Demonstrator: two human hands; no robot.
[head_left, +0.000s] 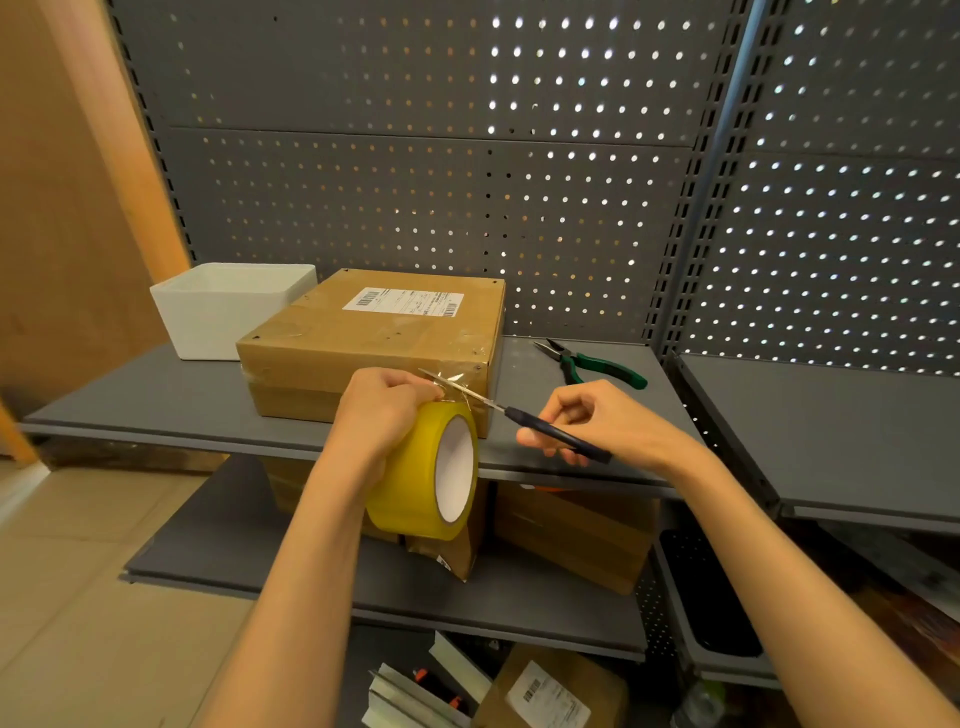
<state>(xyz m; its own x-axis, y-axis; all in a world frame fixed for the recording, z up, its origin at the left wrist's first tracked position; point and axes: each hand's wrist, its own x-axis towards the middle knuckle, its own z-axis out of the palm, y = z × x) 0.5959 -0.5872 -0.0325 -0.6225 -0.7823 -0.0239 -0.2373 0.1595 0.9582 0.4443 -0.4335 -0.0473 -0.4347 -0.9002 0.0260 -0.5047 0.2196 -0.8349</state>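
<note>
Left hand (382, 410): my fingers are curled around the upper edge of the yellow tape roll (415, 478), and I hold it on edge with its white core facing to my right. The roll hangs in the air just in front of the cardboard box (363, 338), level with the front lip of the grey shelf (156, 395) on which the box stands. A short clear strip of tape (460, 388) runs from the top of the roll toward the box's near right corner; whether it touches the cardboard I cannot tell. Right hand (597, 421): my fingers are closed around the dark blue handles of the scissors (519, 415), whose blades point to my left and lie across the strip, close to my left fingertips. How far the blades are parted cannot be made out. The box carries a white shipping label (402, 301) on its top. Just beside its far left corner stands a white bin (223, 312). Green-handled pliers (597, 364) lie on the shelf to the right of the box, apart from it. Further cardboard boxes (576, 540) sit on the lower shelf (218, 551).
</note>
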